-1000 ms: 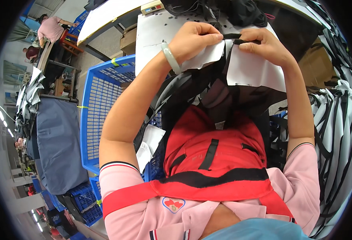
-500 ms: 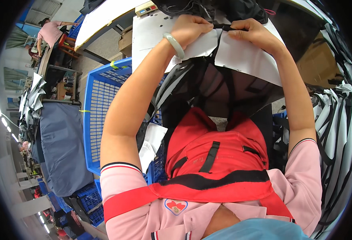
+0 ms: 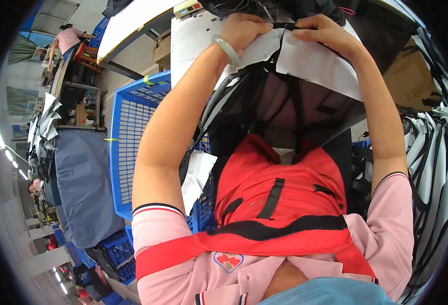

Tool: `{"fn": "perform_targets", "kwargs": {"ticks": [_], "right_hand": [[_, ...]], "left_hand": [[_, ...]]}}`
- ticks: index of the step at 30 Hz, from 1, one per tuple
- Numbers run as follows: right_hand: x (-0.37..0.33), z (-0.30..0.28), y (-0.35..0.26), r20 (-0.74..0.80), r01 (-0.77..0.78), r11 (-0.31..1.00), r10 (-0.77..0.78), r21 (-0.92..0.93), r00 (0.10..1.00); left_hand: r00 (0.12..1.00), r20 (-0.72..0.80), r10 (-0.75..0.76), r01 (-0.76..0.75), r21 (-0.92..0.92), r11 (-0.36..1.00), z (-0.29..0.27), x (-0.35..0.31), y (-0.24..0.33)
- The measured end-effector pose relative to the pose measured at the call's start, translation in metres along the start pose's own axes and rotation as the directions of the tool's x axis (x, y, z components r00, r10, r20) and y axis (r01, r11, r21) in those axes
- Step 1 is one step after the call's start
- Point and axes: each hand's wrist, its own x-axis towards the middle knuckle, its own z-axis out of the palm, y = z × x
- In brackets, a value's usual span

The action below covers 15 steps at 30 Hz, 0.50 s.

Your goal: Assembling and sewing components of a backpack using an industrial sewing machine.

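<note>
Both of my hands are at the far side of the white work surface (image 3: pixel 186 56). A black fabric strip (image 3: pixel 285 25) runs between them. My left hand (image 3: pixel 245 34), below a pale bangle on the wrist, pinches the strip's left part. Thumb and fingers of my right hand (image 3: pixel 321 33) close on its right part. Below the strip hang two white panels, a left one (image 3: pixel 257 52) and a right one (image 3: pixel 315 63), with a dark gap between them. Dark, sheer-looking fabric (image 3: pixel 305 109) with black straps drapes from the surface's near edge toward my lap.
A blue plastic basket (image 3: pixel 115 152) stands at my left, with white labelled sheets (image 3: pixel 199 175) at its right side. Black fabric (image 3: pixel 305 9) and a small switch box (image 3: pixel 187 8) lie beyond my hands. Grey-white strips (image 3: pixel 430 152) hang at right. A person (image 3: pixel 69 39) works far left.
The view has shifted slightly. Both hands remain on the black strip and sit a little higher in the picture, with the right fingers lying flatter over it.
</note>
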Motion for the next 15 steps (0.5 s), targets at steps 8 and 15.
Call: {"fn": "perform_targets", "kwargs": {"ticks": [8, 15], "right_hand": [[0.02, 0.004, 0.02, -0.268, 0.021, 1.0, -0.025, -0.018, 0.963], [0.015, -0.011, 0.01, -0.032, -0.019, 0.997, 0.016, -0.079, 0.999]], "left_hand": [[1.0, -0.005, 0.013, -0.013, -0.065, 0.998, -0.003, 0.01, -0.005], [0.999, 0.003, 0.047, -0.046, -0.152, 0.987, -0.003, 0.008, -0.005]]}}
